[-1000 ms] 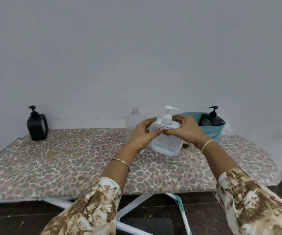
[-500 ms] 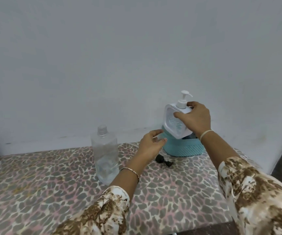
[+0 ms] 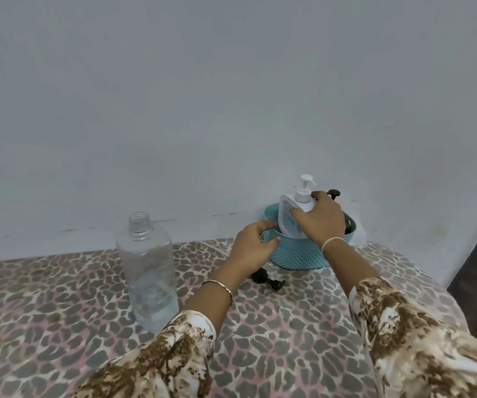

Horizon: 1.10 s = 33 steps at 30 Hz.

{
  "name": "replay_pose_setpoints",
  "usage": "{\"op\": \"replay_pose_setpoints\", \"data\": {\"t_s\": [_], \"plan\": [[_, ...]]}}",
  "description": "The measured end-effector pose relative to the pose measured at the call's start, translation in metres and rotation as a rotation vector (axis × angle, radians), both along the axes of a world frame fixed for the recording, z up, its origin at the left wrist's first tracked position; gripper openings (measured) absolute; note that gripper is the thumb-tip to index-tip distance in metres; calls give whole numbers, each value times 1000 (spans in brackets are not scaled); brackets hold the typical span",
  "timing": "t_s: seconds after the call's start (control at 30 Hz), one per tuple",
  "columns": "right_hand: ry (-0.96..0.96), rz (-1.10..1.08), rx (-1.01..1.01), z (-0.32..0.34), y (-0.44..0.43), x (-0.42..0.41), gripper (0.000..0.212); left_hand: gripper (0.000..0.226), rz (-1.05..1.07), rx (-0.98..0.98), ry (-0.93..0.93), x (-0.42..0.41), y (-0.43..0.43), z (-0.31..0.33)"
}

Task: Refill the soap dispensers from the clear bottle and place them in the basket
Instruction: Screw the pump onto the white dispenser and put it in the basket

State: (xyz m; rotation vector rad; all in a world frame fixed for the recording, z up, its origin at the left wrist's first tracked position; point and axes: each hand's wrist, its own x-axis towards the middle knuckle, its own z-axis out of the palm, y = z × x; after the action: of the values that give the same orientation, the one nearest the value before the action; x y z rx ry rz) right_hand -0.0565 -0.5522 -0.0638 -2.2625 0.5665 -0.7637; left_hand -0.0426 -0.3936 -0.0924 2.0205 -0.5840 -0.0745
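My right hand (image 3: 319, 221) is clamped round the shoulder of the white soap dispenser (image 3: 294, 216), right of centre in the frame, its base dipped partway inside the teal basket (image 3: 297, 255) and its body tilted. My left hand (image 3: 253, 245) rests at the basket's left rim, fingers loosely curled on the edge, steadying it. A black pump top (image 3: 334, 193) pokes up behind my right hand, so I judge another dispenser sits in there already. To do this well I should straighten the dispenser, ease it down beside the black one without knocking it, and let go only once the base sits flat. The clear bottle (image 3: 148, 271) stands uncapped at centre left, nearly empty, well apart; a loose black pump (image 3: 267, 278) lies below the basket.
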Motion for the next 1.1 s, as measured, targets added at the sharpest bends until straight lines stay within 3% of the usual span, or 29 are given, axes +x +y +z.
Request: {"op": "replay_pose_setpoints", "data": {"t_s": [0.3, 0.43, 0.57, 0.83, 1.1], "plan": [[188, -70, -146, -19, -4, 13, 47, 37, 1, 54, -69, 10, 0, -11], [278, -121, -404, -16, -7, 15, 37, 36, -12, 62, -66, 11, 0, -11], [356, -214, -637, -14, -15, 16, 43, 37, -23, 61, -65, 10, 1, -12], [317, -315, -507, -23, -17, 15, 49, 45, -32, 82, -81, 9, 3, -16], [254, -302, -369, -25, -13, 8, 61, 59, -80, 309, -140, 5, 5, -10]]}}
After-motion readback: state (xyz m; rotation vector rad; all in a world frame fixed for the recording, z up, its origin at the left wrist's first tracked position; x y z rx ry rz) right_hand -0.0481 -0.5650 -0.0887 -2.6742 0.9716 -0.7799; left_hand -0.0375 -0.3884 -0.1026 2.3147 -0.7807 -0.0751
